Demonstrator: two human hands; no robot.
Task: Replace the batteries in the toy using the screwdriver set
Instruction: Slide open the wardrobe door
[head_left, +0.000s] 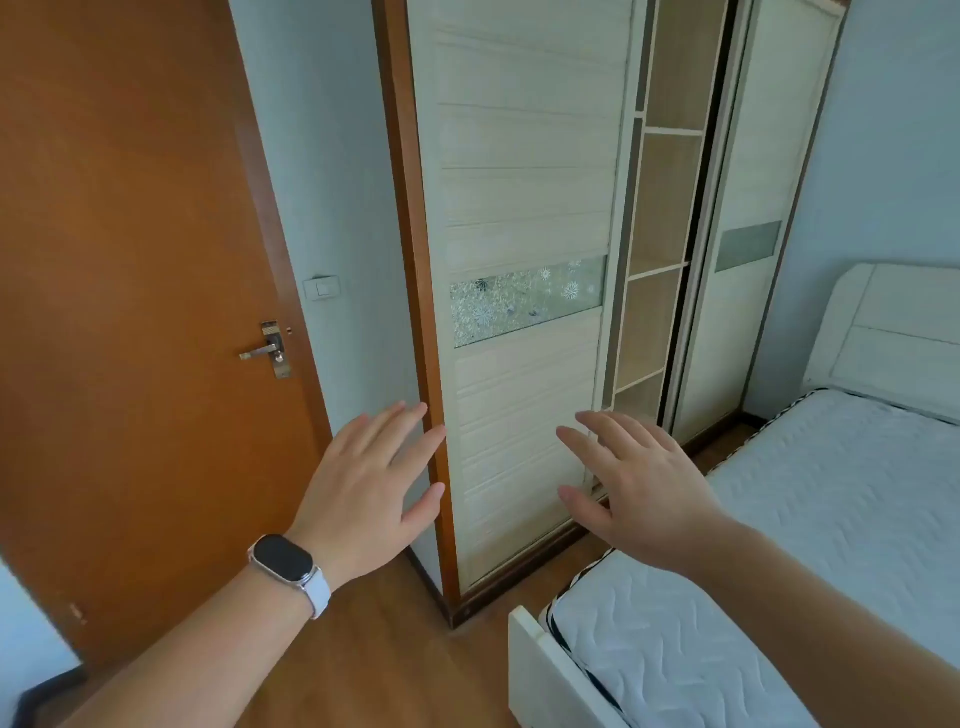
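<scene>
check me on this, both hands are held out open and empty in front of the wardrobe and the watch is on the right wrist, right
Not quite. The head view shows the watch on the left wrist, not the right. The rest stands: the left hand and right hand are both open and empty in front of the wardrobe.

Left hand: held out, fingers spread, nothing held; watch worn.
Right hand: likewise spread, empty.
Wardrobe: door slid partly aside.
Bed: lower right.

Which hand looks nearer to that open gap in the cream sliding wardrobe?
The right hand: it hovers open beside the cream sliding wardrobe's shelf gap. The left hand, also empty, hangs nearer the orange wooden door.
</scene>
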